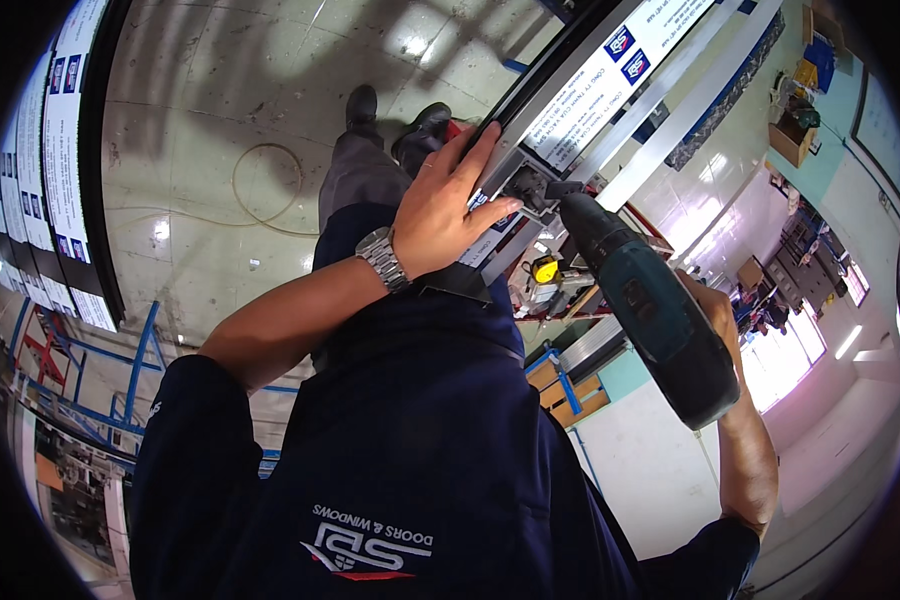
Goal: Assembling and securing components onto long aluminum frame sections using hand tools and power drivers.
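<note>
My right hand (712, 305) is wrapped round the handle of a dark teal and black cordless drill (660, 325). Its chuck end points at the cut end of a long metal frame profile (580, 105) covered in printed white film. A small grey metal piece (528, 186) sits at that end, close to the drill's tip. Whether the tip touches it, I cannot tell. My left hand (445, 212), with a steel watch on the wrist, lies over the profile with fingers spread. Its thumb reaches toward the grey piece. Most of my right fingers are hidden behind the drill.
Below the profile, a yellow-and-black tool (545, 269) lies on a red-edged bench. More film-covered profiles (55, 150) are stacked at the left, near a blue metal rack (135, 370). A thin hose (238, 190) loops on the tiled floor. A cardboard box (790, 140) stands at the right.
</note>
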